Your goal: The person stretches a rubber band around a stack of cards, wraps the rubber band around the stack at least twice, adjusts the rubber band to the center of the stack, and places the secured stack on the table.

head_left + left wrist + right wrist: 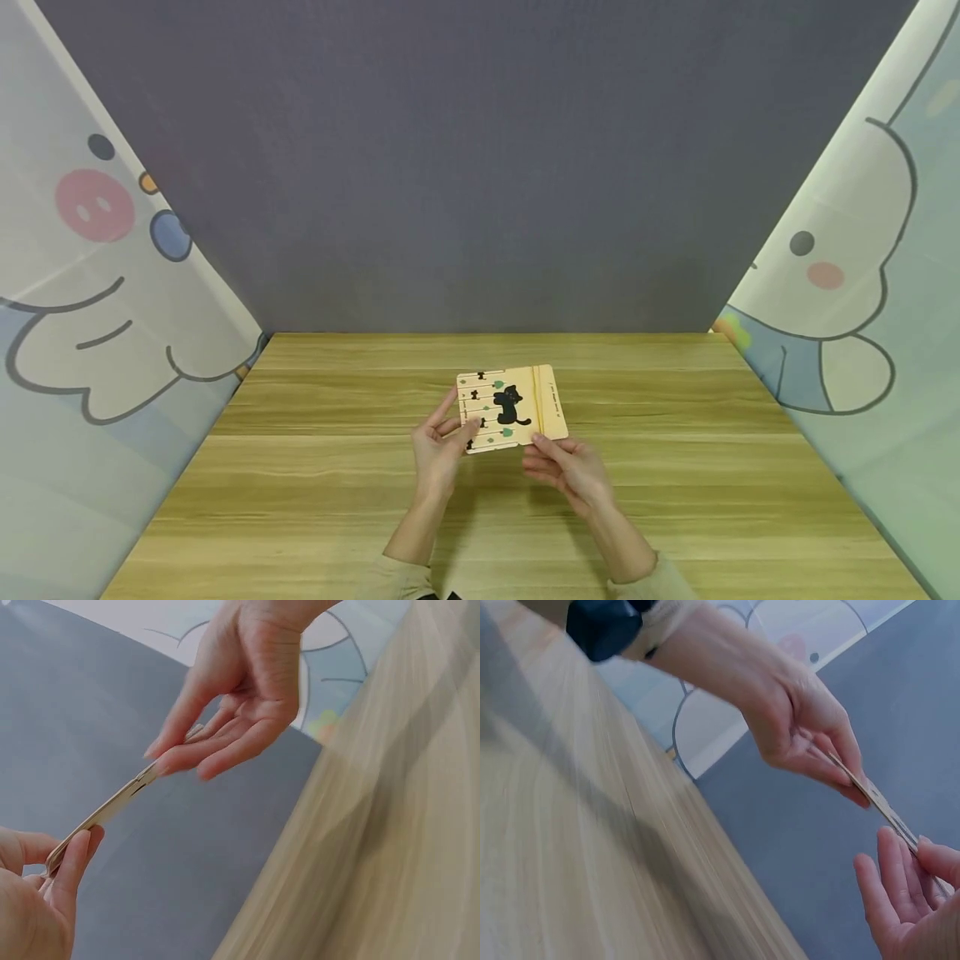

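A thin cream notebook [487, 412] with a black cat, small bows and green leaves on its cover is held up over the table, slightly tilted. A yellow elastic band [537, 392] runs across the cover near its right side. My left hand [435, 457] grips the left edge, thumb on the cover and fingers behind. At the lower right corner, my right hand [576, 473] pinches the notebook between thumb and fingers. Both wrist views show the notebook [112, 804] edge-on between the left hand [802, 727] and the right hand [251, 697].
Under the hands lies a wood-grain table [300, 483]. Behind it rises a dark grey panel [480, 167]. Cartoon-printed curtains [45, 350] flank the table on both sides. A black device [604, 628] sits at the left wrist.
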Demonstrator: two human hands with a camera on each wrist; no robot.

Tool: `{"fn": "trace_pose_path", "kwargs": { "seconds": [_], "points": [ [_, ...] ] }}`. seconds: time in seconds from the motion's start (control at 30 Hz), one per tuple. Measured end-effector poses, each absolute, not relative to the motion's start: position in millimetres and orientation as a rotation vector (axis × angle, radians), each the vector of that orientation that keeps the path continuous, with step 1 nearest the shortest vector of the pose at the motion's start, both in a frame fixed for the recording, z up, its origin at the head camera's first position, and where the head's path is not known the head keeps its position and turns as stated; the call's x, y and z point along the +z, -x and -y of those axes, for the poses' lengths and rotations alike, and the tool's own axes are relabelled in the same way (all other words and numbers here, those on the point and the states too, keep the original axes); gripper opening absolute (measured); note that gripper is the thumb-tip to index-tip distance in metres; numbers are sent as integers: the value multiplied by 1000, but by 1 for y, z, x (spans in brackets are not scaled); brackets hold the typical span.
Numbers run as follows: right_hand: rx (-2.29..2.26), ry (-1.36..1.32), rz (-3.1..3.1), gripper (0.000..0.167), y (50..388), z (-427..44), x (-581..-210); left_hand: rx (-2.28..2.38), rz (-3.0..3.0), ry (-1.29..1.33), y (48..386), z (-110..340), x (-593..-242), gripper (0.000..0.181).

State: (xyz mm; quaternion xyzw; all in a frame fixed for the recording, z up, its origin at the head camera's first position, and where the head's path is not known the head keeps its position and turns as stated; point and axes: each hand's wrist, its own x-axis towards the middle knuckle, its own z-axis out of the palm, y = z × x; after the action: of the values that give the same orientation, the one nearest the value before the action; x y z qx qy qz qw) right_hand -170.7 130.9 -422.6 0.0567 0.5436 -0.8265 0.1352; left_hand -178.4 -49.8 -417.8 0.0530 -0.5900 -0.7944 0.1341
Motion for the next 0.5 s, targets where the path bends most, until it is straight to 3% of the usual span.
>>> {"fn": "trace_pose_path", "kwargs": {
  "seconds": [0.23, 0.5],
  "points": [
    [-2370, -86, -1535, 8, 170, -131, -420, -2311, 1708, -146, 180, 50, -417, 55],
    [-2390, -220, -1701, 19, 168, -131, -419, -2319, 1697, -164, 180, 52, -416, 57]
  ]
}}
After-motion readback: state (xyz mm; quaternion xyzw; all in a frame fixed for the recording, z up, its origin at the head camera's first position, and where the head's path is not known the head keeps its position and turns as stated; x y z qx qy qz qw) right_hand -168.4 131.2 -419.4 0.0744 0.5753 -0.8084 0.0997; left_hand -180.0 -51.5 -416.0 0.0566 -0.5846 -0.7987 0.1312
